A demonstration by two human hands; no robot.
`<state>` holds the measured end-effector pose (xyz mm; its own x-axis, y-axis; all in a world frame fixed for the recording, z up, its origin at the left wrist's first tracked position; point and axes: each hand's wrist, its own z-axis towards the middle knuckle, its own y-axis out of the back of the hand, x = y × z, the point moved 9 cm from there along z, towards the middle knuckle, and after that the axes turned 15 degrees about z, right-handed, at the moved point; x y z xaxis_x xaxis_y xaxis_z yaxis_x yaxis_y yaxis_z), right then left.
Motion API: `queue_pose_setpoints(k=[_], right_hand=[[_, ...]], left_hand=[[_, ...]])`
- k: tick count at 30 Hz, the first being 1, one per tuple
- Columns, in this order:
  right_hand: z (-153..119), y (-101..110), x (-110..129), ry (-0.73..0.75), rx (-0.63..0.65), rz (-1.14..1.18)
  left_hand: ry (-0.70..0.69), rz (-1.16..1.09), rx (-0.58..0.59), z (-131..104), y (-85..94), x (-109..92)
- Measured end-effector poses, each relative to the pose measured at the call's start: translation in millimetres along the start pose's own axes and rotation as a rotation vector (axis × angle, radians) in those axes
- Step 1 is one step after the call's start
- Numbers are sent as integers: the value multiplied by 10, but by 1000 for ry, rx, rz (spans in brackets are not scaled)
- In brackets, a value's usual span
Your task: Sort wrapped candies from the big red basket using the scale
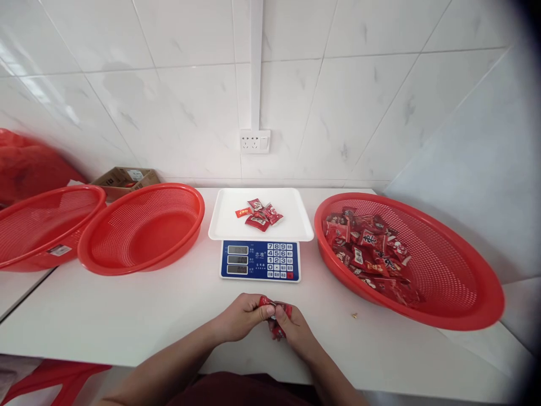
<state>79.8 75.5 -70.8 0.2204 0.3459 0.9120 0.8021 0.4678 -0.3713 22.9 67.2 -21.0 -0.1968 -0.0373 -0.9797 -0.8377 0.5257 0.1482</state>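
My left hand and my right hand meet over the front of the table, below the scale. Both are closed on small red snack packets, pinched between thumbs and fingers; how many there are I cannot tell. Just beyond them stands a digital scale with a blue keypad panel and a white tray. Several red packets lie together on that tray. To the right, a red plastic basket holds a heap of similar packets on its left side.
On the left stand two red mesh baskets, a nearer one and a farther one. Behind them are a cardboard box and a red plastic bag. A tiny gold scrap lies near the right basket. The tiled wall carries a socket.
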Motion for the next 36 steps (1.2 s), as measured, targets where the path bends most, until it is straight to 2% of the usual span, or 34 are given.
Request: queue_pose_setpoints(k=[6,9,13,16,18,20,22,25,27,31,33,36], right_hand=[[6,26,43,23,-50,-38],[14,11,21,-5,-35,-1],[23,11,-11,-29,-23,38],[31,36,-47,-41,-41,39],[38,46,-78,-54,-54,41],[43,44,-106,-70,-59,37],[46,24,-112,-75,-45,24],[46,-6,-83,-60,-21,-7],[42,-6,-66,-56,-22,-29],[36,-11,-42,-47,-12,-69],[35,-14,-33,-40,-7,-82],[31,-28,-34,-38,5,-92]], left_hand=[[40,173,-80,-19,68,79],[61,258,-134,-25,115,114],[59,284,-120,-21,103,103],[58,414,-88,-22,138,65],[50,571,-137,-21,291,-12],[32,722,-282,-16,583,-167],[-26,865,-447,5,913,-410],[-204,1164,-545,146,1211,-818],[-247,1295,-508,323,1311,-935],[-179,1420,-416,658,1372,-883],[-147,1481,-410,733,1346,-834],[-140,1512,-402,726,1291,-802]])
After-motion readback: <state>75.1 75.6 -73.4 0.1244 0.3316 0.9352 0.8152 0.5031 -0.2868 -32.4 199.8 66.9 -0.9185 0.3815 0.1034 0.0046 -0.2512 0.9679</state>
